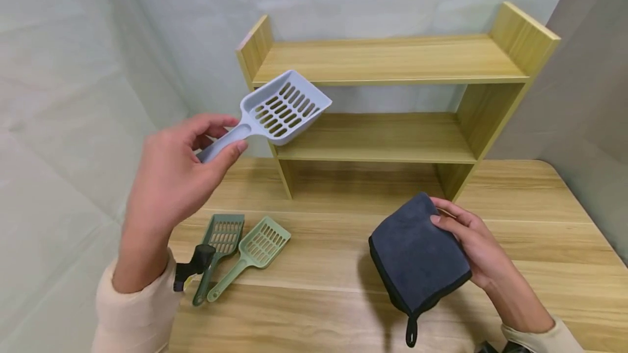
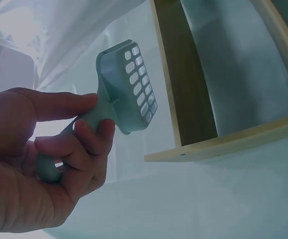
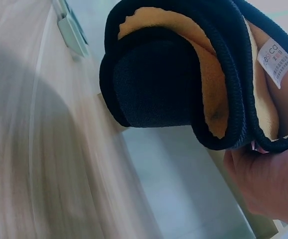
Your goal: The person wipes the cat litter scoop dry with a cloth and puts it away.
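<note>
My left hand (image 1: pixel 171 170) pinches the handle of a pale blue-grey slotted litter scoop (image 1: pixel 289 108), held up in front of the shelf's left side. In the left wrist view the thumb and fingers curl round the scoop's handle (image 2: pixel 91 118). My right hand (image 1: pixel 473 244) grips a folded dark grey cloth (image 1: pixel 417 255) by its right edge, above the table. A black hanging loop dangles from the cloth's lower corner. The right wrist view shows the cloth's orange inner side (image 3: pixel 214 94) and a white label (image 3: pixel 275 60).
A wooden shelf unit (image 1: pixel 392 64) stands at the back of the wooden table (image 1: pixel 319 309). A dark green scoop (image 1: pixel 224 236) and a light green scoop (image 1: pixel 265 244) lie side by side at the left. Pale sheeting (image 1: pixel 59 124) hangs behind and to the left.
</note>
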Tool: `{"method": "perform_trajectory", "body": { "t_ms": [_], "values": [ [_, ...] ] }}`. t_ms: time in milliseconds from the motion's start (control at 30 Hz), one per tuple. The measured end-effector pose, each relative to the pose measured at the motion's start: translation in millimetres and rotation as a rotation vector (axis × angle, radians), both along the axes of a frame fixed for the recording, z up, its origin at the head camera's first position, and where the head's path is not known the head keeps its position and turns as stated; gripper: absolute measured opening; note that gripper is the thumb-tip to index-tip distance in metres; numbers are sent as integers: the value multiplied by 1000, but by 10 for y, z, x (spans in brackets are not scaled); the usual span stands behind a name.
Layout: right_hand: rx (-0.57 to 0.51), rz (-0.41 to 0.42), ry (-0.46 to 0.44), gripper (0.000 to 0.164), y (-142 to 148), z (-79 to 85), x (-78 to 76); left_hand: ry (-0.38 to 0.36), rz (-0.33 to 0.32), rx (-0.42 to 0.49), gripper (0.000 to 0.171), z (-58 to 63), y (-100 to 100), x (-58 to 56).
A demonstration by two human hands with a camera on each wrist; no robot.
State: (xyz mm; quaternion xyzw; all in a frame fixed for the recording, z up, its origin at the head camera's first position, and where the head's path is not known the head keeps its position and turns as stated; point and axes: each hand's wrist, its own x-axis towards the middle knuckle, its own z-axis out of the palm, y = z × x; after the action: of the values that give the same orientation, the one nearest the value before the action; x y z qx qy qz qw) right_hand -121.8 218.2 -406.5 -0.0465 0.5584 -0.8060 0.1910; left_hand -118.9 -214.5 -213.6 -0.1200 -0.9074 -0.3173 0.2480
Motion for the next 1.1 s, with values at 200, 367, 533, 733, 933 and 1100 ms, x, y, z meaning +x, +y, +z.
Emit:
{"method": "perform_trajectory", "body": {
  "t_ms": [200, 367, 533, 733, 933, 1100],
  "values": [
    [-13, 8, -16, 37, -1, -4, 8, -40, 37, -30, 32, 202, 22, -218],
    [-11, 28, 8, 37, 3, -20, 13, -51, 67, -21, 31, 312, 103, -429],
    [-6, 53, 38, 39, -2, -28, 23, -64, 100, -30, 34, 386, 209, -614],
    [-17, 58, 40, 41, -16, -34, 31, -94, 106, -32, 37, 452, 364, -814],
    [-19, 61, 48, 41, -39, -30, 38, -119, 119, -31, 38, 501, 497, -997],
    [-22, 70, 50, 41, -42, -39, 46, -139, 141, -32, 38, 505, 547, -1104]
  ]
}}
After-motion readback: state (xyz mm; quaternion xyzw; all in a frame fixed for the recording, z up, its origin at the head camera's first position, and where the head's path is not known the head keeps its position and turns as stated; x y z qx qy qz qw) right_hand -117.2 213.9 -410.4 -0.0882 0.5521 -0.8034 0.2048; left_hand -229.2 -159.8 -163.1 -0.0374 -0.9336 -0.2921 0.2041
